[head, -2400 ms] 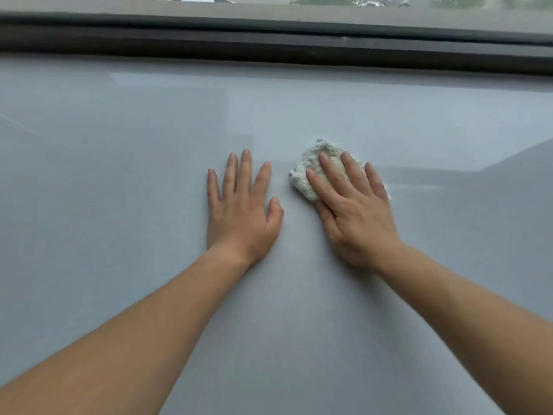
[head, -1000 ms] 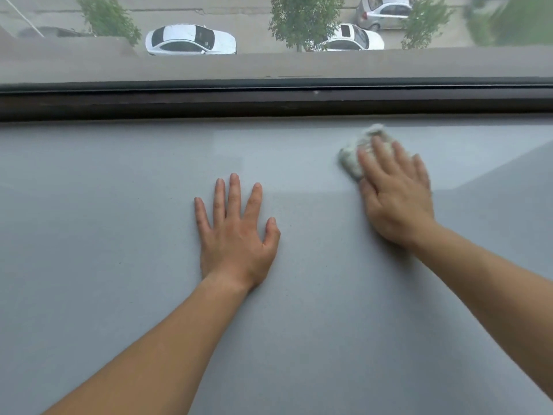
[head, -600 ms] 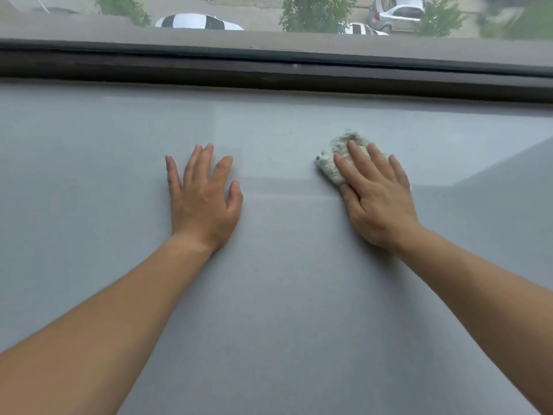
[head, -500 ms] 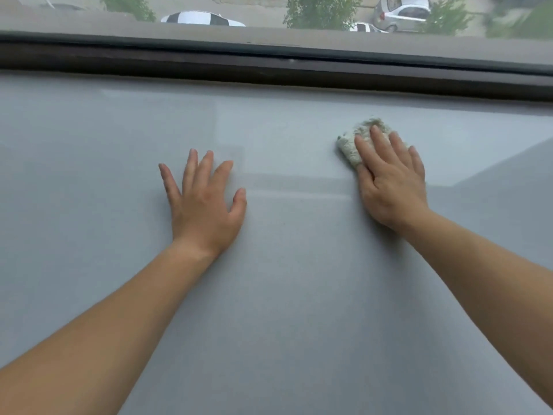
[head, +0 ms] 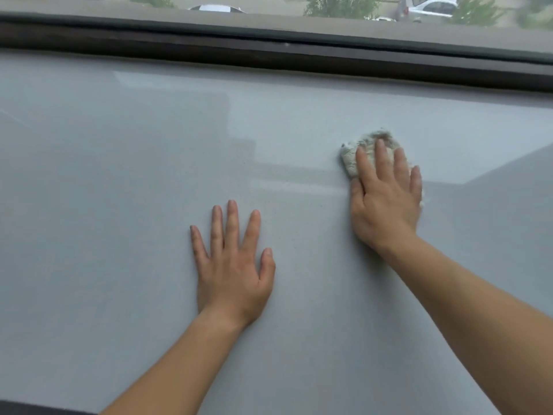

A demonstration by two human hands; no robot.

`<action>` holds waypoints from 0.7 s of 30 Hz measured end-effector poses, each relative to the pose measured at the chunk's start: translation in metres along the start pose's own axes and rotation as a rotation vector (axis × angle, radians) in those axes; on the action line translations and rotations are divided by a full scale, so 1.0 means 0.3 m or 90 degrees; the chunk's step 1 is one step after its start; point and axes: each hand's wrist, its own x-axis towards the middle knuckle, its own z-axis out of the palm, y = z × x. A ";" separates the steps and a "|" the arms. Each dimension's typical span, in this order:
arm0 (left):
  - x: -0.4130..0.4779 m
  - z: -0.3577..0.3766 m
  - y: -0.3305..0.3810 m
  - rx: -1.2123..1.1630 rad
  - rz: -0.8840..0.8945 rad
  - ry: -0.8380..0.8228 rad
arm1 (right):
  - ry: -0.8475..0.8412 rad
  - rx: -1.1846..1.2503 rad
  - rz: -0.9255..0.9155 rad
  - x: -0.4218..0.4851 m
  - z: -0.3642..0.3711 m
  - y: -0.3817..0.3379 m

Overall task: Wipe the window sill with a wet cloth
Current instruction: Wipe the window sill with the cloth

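head view: right hand (head: 386, 202) flat, pressing wet cloth (head: 351, 158) on window sill (head: 119, 175); left hand (head: 232, 265) flat, empty; wiping mid-way, most sill seemingly left

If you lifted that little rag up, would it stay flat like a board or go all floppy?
Probably floppy: the cloth looks bunched and fuzzy under the right hand. It likely slides easily, since the window sill looks smooth.

A dark window frame (head: 269, 52) runs left to right across the far side. Beyond it lies a grey outer ledge (head: 269, 23). Farther off, through the glass, stand a white car (head: 215, 8) at centre-left, a silver car (head: 428, 6) at right, and a green tree (head: 338, 4) between them.
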 end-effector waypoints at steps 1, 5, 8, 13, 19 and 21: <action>-0.001 -0.001 0.001 0.003 -0.001 0.001 | 0.011 -0.002 -0.033 -0.065 0.017 -0.037; 0.001 -0.003 -0.002 -0.006 -0.009 0.003 | -0.030 -0.017 -0.256 -0.248 0.056 -0.057; -0.003 -0.003 -0.003 -0.011 -0.010 -0.001 | -0.008 -0.019 -0.174 -0.166 0.032 0.042; -0.005 0.003 -0.002 -0.007 -0.014 0.001 | 0.044 0.003 -0.061 -0.271 0.048 -0.014; -0.006 0.000 -0.012 -0.059 0.000 -0.001 | -0.023 -0.027 -0.212 -0.406 0.053 0.070; -0.005 -0.007 -0.020 -0.123 0.007 0.010 | -0.003 0.001 -0.073 -0.382 0.041 0.097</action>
